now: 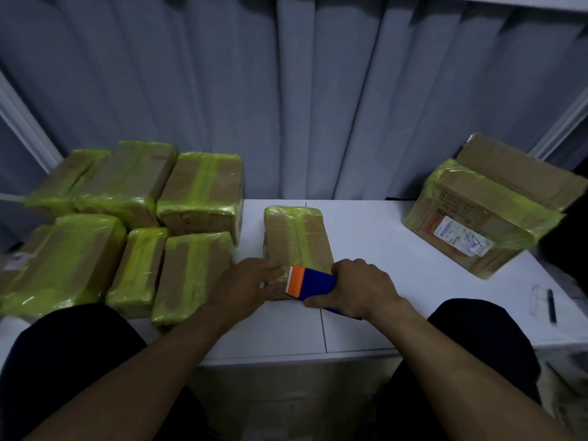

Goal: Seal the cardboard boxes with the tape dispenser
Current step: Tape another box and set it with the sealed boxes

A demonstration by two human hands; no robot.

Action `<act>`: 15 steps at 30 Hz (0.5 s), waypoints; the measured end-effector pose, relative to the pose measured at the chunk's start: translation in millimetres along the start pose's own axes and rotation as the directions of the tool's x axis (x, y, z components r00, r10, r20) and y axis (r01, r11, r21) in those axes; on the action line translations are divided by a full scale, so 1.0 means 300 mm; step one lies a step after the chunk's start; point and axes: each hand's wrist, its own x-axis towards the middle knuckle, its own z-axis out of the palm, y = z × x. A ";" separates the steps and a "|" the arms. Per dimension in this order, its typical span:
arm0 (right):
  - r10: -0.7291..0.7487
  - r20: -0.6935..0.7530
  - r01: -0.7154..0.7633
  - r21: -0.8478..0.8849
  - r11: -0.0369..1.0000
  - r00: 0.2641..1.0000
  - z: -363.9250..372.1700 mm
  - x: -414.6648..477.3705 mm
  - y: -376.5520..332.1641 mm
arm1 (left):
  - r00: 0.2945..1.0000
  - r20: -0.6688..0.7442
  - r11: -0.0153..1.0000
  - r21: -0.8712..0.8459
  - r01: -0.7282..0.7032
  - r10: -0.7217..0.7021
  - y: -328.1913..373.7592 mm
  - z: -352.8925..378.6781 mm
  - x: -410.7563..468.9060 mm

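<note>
Head view: a small cardboard box, already striped with yellow-green tape, sits dead centre on the white counter. The blue tape dispenser with its orange front end is at the box's near end, low in the middle of the frame. The right hand grips it, fingers curled round the blue body. The left hand lies on the box just left of the orange end, fingers fairly straight and close together, pressing down. A pile of taped boxes fills the left side. A bigger box sits at right, with a pen near the right edge. A grey curtain hangs behind it all.
</note>
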 end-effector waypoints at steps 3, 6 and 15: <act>-0.001 -0.007 0.001 0.018 1.000 1.000 0.006 0.003 0.013 | 0.996 -0.016 0.994 0.065 -0.085 0.086 -0.040 0.043 0.000; -0.005 -0.007 0.006 0.054 0.999 1.000 0.010 0.006 0.023 | 0.987 -0.058 0.984 0.109 -0.141 0.147 -0.077 0.071 0.008; -0.011 -0.004 0.012 0.142 0.990 1.000 -0.012 -0.017 0.026 | 0.978 -0.146 0.989 0.032 -0.143 0.146 -0.087 0.075 0.017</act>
